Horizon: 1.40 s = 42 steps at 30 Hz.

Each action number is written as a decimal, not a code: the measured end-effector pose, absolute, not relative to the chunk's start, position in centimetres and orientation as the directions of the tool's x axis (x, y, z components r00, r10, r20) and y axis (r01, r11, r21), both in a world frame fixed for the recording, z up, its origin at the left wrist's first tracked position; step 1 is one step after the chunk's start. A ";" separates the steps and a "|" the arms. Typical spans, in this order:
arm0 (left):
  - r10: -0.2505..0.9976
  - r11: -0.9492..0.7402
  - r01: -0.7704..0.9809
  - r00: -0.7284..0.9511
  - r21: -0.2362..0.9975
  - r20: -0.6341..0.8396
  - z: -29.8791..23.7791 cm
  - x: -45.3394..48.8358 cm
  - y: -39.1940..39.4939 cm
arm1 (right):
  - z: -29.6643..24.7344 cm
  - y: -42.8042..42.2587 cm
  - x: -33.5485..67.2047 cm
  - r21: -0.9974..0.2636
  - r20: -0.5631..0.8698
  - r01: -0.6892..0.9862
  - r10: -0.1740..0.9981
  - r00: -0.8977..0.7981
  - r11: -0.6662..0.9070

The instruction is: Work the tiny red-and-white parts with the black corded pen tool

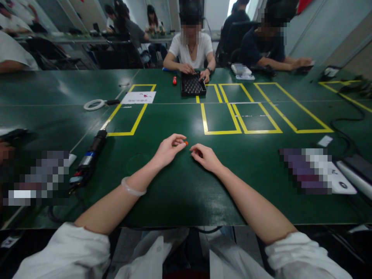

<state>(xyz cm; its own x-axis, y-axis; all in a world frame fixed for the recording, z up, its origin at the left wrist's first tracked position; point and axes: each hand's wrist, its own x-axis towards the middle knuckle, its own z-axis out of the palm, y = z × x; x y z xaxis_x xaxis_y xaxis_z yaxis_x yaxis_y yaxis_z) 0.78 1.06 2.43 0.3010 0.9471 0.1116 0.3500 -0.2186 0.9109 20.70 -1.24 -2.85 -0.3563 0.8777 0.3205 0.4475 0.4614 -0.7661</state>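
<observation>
A small orange-red piece (186, 143) shows at the fingertips of my left hand (172, 148), pinched by the thumb; its kind is too small to make out. Just to the right, my right hand (205, 155) hovers with its fingers curled and thumb close to them. Whether anything sits between those fingers is hidden. A narrow gap separates the two hands. Both are over the green table (174, 193), and a pale bangle (133, 187) circles my left wrist.
An electric screwdriver (88, 159) lies at left. Yellow tape outlines (222, 131) mark the table ahead. Across it a person works at a black tray (193, 86), beside a small red object (174, 80). A white ring-shaped coil (94, 104) and paper sheet (138, 97) lie left; printed papers (340, 180) lie right.
</observation>
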 end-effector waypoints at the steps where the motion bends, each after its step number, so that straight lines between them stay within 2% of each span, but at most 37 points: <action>1: 0.956 -0.174 0.292 0.279 0.941 0.090 1.8 1.5 1.5 | -2.9 -1.2 20.7 -0.780 0.313 0.438 0.885 -0.345 0.447; 5: 0.971 -0.008 0.164 0.238 0.986 -0.031 -0.1 2.3 1.7 | -3.0 -1.0 20.8 -0.815 0.296 0.416 0.907 -0.299 0.404; 9: 0.956 0.018 0.160 0.287 0.987 -0.064 -0.6 1.6 0.5 | -3.1 -1.0 20.7 -0.805 0.307 0.421 0.901 -0.305 0.417; 14: 0.928 0.085 0.100 0.355 0.991 -0.115 -0.6 1.4 -0.3 | -2.8 -1.4 20.5 -0.785 0.318 0.397 0.860 -0.400 0.475; 24: 0.907 0.065 0.120 0.408 0.991 -0.109 -0.1 1.2 -0.4 | -2.9 -1.2 20.6 -0.791 0.312 0.418 0.882 -0.353 0.447; 31: 0.895 -0.091 0.171 0.445 0.981 0.005 -0.7 1.2 -0.3 | -3.0 -1.1 20.6 -0.795 0.311 0.421 0.889 -0.335 0.437; 42: 0.897 -0.028 0.135 0.442 0.991 -0.035 -1.2 1.2 -0.1 | -2.2 -1.5 20.3 -0.827 0.347 0.344 0.885 -0.310 0.444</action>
